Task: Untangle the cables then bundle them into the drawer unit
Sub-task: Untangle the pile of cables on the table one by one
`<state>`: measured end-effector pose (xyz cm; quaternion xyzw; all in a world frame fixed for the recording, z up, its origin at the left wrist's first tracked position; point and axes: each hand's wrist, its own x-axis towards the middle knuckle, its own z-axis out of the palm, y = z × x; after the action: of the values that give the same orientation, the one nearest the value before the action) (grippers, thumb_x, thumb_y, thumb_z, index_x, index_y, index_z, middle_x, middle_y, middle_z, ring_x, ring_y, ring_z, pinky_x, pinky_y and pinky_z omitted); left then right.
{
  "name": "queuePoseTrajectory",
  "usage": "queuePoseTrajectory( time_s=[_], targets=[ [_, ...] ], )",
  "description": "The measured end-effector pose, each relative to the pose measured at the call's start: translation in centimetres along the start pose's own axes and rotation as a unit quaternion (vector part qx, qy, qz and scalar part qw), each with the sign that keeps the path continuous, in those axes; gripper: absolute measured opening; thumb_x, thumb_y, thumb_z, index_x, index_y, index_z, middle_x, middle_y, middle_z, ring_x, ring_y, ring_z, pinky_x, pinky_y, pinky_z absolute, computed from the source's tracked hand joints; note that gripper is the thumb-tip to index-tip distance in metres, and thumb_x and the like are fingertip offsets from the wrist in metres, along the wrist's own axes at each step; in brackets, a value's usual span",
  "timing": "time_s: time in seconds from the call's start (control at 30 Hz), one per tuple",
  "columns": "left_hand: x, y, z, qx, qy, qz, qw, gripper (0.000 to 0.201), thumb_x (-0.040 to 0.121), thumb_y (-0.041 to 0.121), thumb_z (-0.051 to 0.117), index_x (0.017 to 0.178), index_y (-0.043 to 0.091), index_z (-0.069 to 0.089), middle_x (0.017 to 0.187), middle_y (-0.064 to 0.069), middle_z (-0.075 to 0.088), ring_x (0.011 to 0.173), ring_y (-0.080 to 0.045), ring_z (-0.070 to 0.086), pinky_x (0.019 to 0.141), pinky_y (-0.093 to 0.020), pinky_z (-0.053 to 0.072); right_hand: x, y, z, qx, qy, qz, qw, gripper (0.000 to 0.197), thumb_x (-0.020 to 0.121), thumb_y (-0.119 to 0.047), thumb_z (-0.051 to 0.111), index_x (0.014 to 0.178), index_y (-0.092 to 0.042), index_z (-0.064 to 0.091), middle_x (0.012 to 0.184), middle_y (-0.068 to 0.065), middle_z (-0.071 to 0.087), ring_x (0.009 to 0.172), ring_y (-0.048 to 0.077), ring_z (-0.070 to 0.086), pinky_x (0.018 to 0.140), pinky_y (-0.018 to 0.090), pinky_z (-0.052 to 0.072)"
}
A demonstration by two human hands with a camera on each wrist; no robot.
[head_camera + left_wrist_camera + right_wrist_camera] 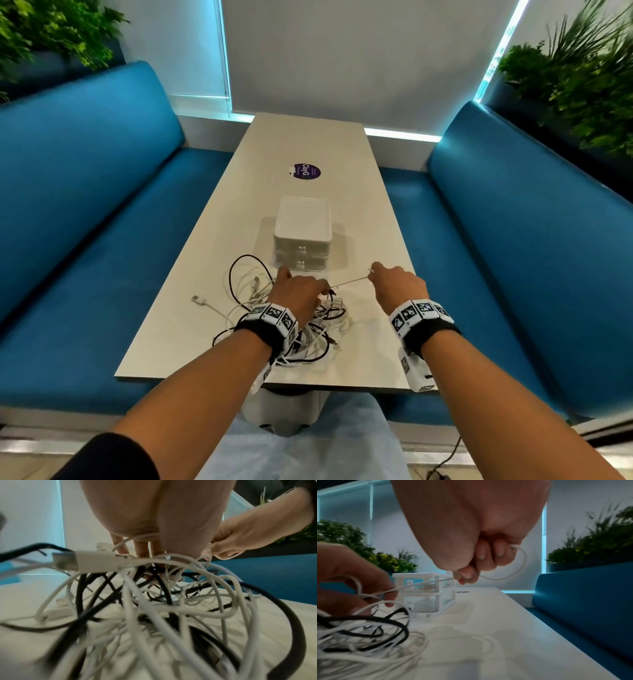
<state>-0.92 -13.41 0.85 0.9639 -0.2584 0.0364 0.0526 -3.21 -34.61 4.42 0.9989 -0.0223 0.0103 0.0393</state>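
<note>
A tangle of white and black cables (291,318) (154,601) (359,635) lies on the near part of the pale table (308,147). My left hand (294,291) (351,577) rests on top of the tangle, its fingers (142,547) pointing down among the cables and pinching a thin white cable (349,282) (423,583). That cable runs taut to my right hand (394,281) (471,563) (240,534), whose fingers are curled round it, its free end looping out to the right. A white two-drawer unit (303,233) (428,592) stands just beyond both hands, drawers closed.
A white USB plug (198,300) lies loose to the left of the tangle. A round purple sticker (305,171) is on the table beyond the drawer unit. Blue benches (85,205) flank the table on both sides, with plants (582,85) behind them.
</note>
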Motion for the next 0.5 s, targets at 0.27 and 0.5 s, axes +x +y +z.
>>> queuePoseTrajectory(
  time_s=[0.27,0.5],
  targets=[
    [-0.6,-0.6,0.9,-0.013,-0.001,-0.023,1.0,0.027,0.1,0.023,0.04,0.111,0.033,0.063,0.094,0.004,0.073,0.091,-0.023,0.065,0.089,-0.039,0.029,-0.2,-1.7,1.0,0.109,-0.034,0.027,0.993,0.032,0.103,-0.03,0.03,0.129,-0.017,0.043,0.108,0.012,0.065,0.093,0.034,0.064,0.07,0.036,0.048],
    [-0.2,0.7,0.6,0.001,0.018,-0.018,1.0,0.026,0.095,0.014,0.049,0.115,0.029,0.056,0.103,0.003,0.065,0.099,-0.025,0.062,0.085,-0.042,0.037,-0.5,-6.4,1.7,0.21,-0.075,-0.1,0.97,0.025,0.102,-0.027,0.038,0.123,-0.016,0.046,0.107,0.015,0.067,0.096,0.035,0.063,0.071,0.036,0.046]
  ],
)
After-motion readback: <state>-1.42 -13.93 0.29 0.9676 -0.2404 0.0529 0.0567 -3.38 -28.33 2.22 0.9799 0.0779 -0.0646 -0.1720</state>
